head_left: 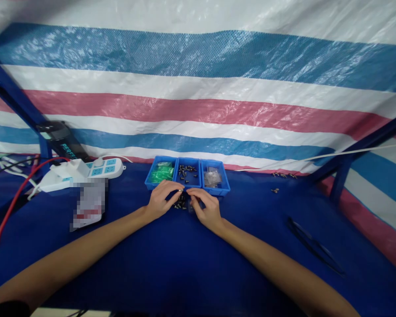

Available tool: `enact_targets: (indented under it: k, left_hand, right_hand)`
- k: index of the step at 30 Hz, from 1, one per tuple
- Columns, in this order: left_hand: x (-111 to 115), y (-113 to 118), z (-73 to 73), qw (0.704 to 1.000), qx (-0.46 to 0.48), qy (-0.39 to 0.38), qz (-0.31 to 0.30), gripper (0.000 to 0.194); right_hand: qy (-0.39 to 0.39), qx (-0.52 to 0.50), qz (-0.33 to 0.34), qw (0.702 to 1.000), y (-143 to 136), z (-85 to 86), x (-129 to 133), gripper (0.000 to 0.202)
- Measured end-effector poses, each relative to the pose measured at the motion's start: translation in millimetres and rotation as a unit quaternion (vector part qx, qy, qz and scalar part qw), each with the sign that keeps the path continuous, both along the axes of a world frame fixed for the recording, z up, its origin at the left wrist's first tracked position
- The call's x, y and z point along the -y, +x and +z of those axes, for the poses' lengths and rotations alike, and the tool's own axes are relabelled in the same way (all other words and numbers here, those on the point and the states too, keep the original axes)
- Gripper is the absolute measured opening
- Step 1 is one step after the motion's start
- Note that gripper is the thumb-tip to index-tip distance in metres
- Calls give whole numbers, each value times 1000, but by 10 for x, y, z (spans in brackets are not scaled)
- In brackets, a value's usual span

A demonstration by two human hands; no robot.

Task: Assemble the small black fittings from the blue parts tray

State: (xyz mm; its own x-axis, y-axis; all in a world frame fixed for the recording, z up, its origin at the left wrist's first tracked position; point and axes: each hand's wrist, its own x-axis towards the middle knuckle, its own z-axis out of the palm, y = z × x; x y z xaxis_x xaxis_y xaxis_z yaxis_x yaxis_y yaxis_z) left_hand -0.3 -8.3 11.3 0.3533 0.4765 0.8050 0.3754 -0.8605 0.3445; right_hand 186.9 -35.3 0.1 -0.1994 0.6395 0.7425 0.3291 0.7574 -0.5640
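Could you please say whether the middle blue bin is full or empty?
Neither; the middle blue bin is partly filled: small dark pieces lie inside, with its bottom visible.

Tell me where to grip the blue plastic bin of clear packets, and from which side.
I'd pinch the blue plastic bin by its right rim, coming from the right: that side looks unobstructed, while its left adjoins the middle blue plastic bin.

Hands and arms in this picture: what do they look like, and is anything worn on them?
The left hand and right hand are human and ungloved, with no ring, watch or marking visible. Both forearms are slender and uncovered; a black sleeve edge seems to show near the left elbow.
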Motion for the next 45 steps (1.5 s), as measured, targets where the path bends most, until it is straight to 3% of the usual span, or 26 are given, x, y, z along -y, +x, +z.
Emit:
enact_targets:
  k: [10,17,26,40,45]
  left_hand:
    - [-32,-30,-59,1000,-14,16,-19,17]
    - [-38,-12,-77,1000,-15,-8,-25,14]
    - [-38,-1,-78,998,-17,16,-55,12]
    - [-30,-7,-18,998,-44,31,-30,20]
    - [-25,15,-13,997,-50,52,-24,14]
  right_hand:
    - [5,1,-20,1000,5,26,5,15]
    - [6,4,-2,1000,-2,-30,-20,16]
    - [5,31,16,999,-10,-22,-25,12]
    - [-29,23,2,999,11,24,-6,11]
    - [-40,20,-5,999,15,48,6,11]
